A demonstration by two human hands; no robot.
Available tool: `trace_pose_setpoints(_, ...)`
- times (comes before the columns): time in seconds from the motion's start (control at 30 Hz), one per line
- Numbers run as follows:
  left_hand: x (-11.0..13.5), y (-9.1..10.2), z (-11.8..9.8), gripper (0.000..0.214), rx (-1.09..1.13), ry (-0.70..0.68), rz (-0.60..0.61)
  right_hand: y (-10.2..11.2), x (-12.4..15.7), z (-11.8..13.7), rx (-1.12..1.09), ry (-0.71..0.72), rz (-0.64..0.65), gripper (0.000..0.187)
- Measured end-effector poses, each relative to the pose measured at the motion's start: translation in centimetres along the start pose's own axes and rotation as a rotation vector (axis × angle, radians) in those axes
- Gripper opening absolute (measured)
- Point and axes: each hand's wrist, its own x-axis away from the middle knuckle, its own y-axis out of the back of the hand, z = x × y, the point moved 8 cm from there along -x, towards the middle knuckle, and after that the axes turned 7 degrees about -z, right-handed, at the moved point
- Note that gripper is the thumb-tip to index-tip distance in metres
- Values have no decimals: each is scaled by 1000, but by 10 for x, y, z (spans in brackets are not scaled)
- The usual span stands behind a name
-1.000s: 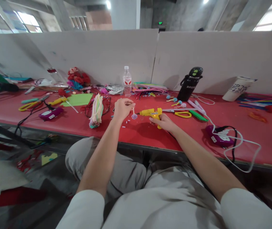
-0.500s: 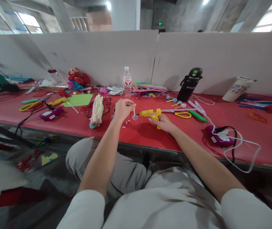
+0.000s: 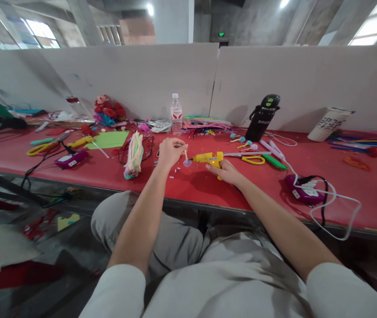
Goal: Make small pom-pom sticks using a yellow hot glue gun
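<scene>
Between the fingertips of my left hand (image 3: 171, 152) is the pale stem of a small purple pipe-cleaner flower (image 3: 187, 163), its head hanging down just above the red tabletop. My right hand (image 3: 225, 170) is wrapped round the handle of a yellow glue gun (image 3: 208, 158). The gun points left, its dark nozzle at the flower head; whether they touch I cannot tell. A clear glue stick (image 3: 241, 153) juts from the gun's back. Small white bits lie on the table below the flower. To the left of my left hand rests a bundle of pale pipe-cleaner stems (image 3: 134, 154).
A water bottle (image 3: 176, 115) and a black flask (image 3: 263, 118) stand at the back, with small blue flowers (image 3: 241, 139) beside the flask. Yellow-handled scissors (image 3: 254, 160), a green tool (image 3: 274, 161) and a purple power socket (image 3: 303, 190) with cords lie rightward. Green paper (image 3: 111, 139) lies left.
</scene>
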Motion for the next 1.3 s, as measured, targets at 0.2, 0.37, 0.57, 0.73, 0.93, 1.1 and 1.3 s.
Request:
trace_pose_setpoints(0.2, 1, 1, 0, 14, 15, 2, -1, 1, 2, 3, -2, 7, -9, 47)
trace_pose_setpoints(0.37, -1, 1, 3, 16, 14, 21, -3, 3, 3, 6, 25, 3, -7, 47)
trace_pose_setpoints(0.57, -3, 4, 5, 19, 25, 20, -32, 0, 7, 12, 13, 19, 17, 45)
trace_pose_setpoints(0.73, -4, 12, -2, 19, 36, 13, -47, 10, 4, 9, -77, 48, -38, 44)
trace_pose_setpoints(0.93, -7, 18, -10, 23, 92, -22, -42, 49, -11, -18, 174, 18, -170, 46)
trace_pose_setpoints(1.1, -7, 19, -11, 22, 87, -20, -10, 62, -11, -30, 314, -39, -213, 41)
trace_pose_setpoints(1.3, -6, 24, -11, 23, 55, -5, -16, 88, 36, -20, 393, -117, -476, 49)
